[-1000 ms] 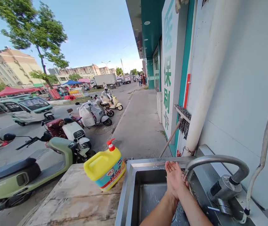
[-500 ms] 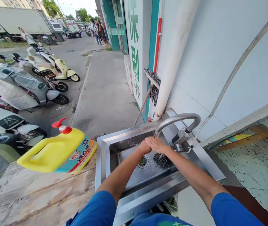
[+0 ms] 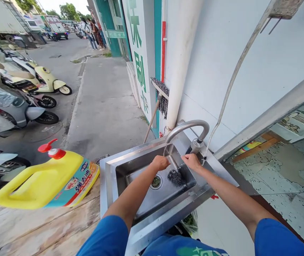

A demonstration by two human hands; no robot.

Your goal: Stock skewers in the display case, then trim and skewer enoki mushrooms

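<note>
My left hand [image 3: 160, 162] is curled into a loose fist under the spout of the curved steel tap [image 3: 186, 126], where a thin stream of water falls. My right hand [image 3: 191, 161] reaches to the tap's base and lever, fingers bent against it; I cannot see whether they grip it. Both hands hang over the steel sink [image 3: 120, 167]. A dark steel-wool scrubber [image 3: 175, 176] lies in the basin between the hands, beside the drain [image 3: 155, 182].
A yellow detergent jug [image 3: 45, 181] with a red cap stands on the worn stone counter [image 3: 40, 231] left of the sink. A broom [image 3: 155, 103] leans by the white drainpipe [image 3: 180, 67]. A hose [image 3: 232, 85] runs up the wall. Scooters are parked at the left.
My hands were rubbing together under the tap; now they have parted, the right one moving to the tap's base. The view has tilted down and shifted a little.
</note>
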